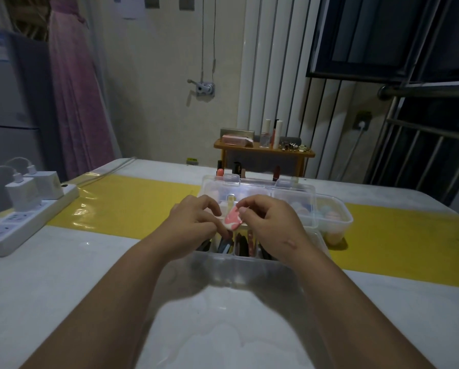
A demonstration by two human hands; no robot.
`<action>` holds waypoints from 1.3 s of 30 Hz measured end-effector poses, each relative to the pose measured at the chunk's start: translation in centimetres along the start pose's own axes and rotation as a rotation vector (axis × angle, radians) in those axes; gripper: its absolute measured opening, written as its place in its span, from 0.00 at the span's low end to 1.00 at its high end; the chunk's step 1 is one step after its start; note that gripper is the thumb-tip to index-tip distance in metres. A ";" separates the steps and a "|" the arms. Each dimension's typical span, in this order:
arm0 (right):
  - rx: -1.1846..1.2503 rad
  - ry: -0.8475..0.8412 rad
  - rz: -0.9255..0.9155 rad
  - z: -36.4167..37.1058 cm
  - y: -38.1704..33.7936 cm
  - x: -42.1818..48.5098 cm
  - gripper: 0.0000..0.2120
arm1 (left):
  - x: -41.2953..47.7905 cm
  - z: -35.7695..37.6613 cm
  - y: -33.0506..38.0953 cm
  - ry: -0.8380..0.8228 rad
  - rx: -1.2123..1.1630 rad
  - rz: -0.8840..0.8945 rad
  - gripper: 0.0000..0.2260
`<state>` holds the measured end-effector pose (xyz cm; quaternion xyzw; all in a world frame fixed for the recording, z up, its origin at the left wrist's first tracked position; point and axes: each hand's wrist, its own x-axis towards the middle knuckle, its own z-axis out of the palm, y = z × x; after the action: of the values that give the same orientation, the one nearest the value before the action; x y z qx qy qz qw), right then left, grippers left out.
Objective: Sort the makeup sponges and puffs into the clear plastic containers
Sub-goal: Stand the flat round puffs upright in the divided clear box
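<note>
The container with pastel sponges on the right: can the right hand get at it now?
Probably yes. The container lies just beside the right hand with nothing between, though that hand and the left hand both pinch a pink-and-white sponge.

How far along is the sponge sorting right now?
Done: pastel sponges already lie in the clear plastic container at back right. In hand: left hand and right hand together pinch a pink-and-white marbled sponge, not yet placed. Left: dropping it in; whether more wait out of view, I cannot tell.
</note>
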<state>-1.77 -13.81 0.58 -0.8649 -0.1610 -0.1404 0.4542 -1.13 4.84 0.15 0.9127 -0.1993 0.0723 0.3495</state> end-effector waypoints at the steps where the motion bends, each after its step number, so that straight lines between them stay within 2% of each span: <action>1: -0.014 -0.005 -0.003 0.0 0.0 0.0 0.11 | 0.0 0.0 -0.1 -0.017 0.000 0.000 0.21; 8: -0.109 -0.073 0.020 0.4 -0.4 0.4 0.14 | -0.2 -0.6 -0.6 -0.100 0.054 0.027 0.20; 12: -0.195 -0.105 -0.010 0.9 -0.8 0.7 0.14 | -0.3 -0.9 -0.9 -0.094 -0.139 0.048 0.21; 14: -0.242 -0.119 -0.025 1.0 -1.0 0.7 0.13 | -0.2 -1.0 -0.7 0.004 -0.272 0.025 0.18; 17: -0.298 -0.155 -0.070 1.0 -1.3 0.7 0.13 | 0.3 -1.2 -1.3 0.316 -0.456 -0.062 0.12; 20: -0.322 -0.198 -0.123 1.3 -1.9 0.6 0.13 | 0.4 -1.6 -1.9 0.513 -0.442 -0.151 0.09; 24: -0.315 -0.248 -0.109 1.9 -2.1 0.6 0.12 | 0.1 -1.8 -1.9 0.625 -0.408 -0.225 0.09; 28: -0.292 -0.206 -0.012 2.0 -1.8 0.6 0.09 | 0.2 -1.9 -2.5 0.629 -0.379 -0.305 0.10; 34: -0.354 -0.204 -0.003 2.2 -1.7 0.6 0.07 | 0.4 -2.1 -3.5 0.605 -0.342 -0.385 0.07; 39: -0.353 -0.244 -0.001 2.3 -1.6 0.4 0.07 | 0.5 -3.2 -4.4 0.552 -0.251 -0.445 0.13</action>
<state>-1.83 -10.98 0.69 -0.9415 -0.1881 -0.0609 0.2730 1.13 9.80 0.03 0.8298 0.0982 0.2126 0.5065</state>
